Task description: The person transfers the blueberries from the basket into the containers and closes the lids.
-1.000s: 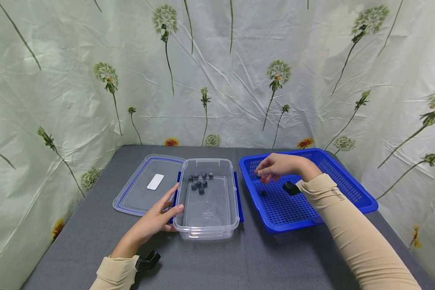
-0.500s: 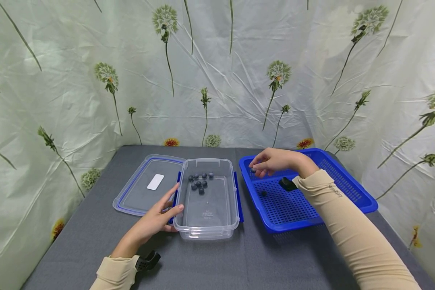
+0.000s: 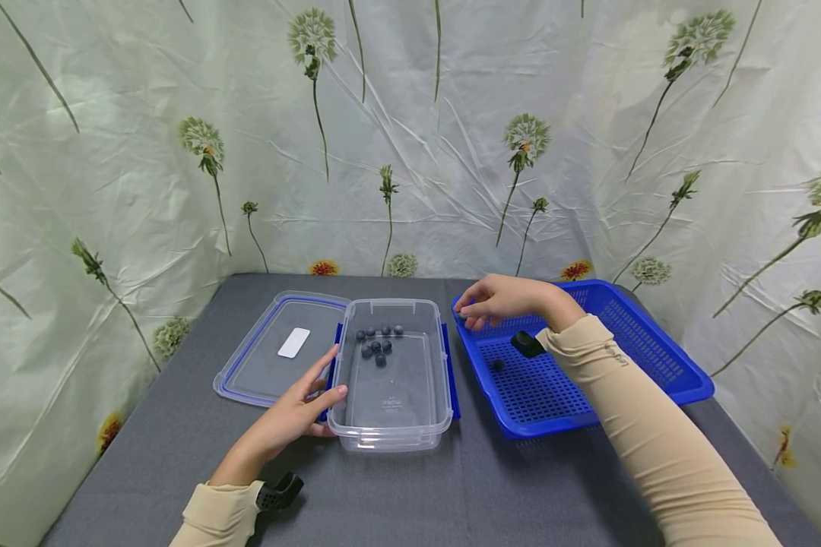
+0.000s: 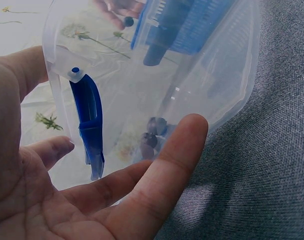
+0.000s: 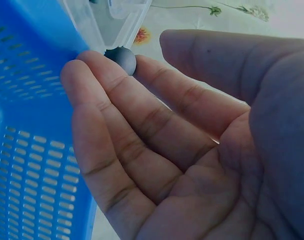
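My right hand (image 3: pixel 502 299) pinches a blueberry (image 5: pixel 123 61) with its fingertips above the left rim of the blue plastic basket (image 3: pixel 549 395). One more blueberry (image 3: pixel 498 365) lies on the basket's floor. At the middle of the table stands a clear plastic container (image 3: pixel 413 384) with blue side clips. Several blueberries (image 3: pixel 375 347) are grouped toward its far end. My left hand (image 3: pixel 283 419) rests against the container's left side, fingers extended. In the left wrist view, a hanging blue clip (image 4: pixel 89 117) shows between its spread fingers.
A clear lid (image 3: pixel 260 353) with a blue seal and a white label lies flat left of the container. The grey tablecloth (image 3: pixel 410 497) covers the table. Behind it hangs a flower-printed curtain (image 3: pixel 410 152).
My right hand has risen from inside the basket and moved left with the blueberry, up to the basket's left rim. The left hand and the container have stayed still.
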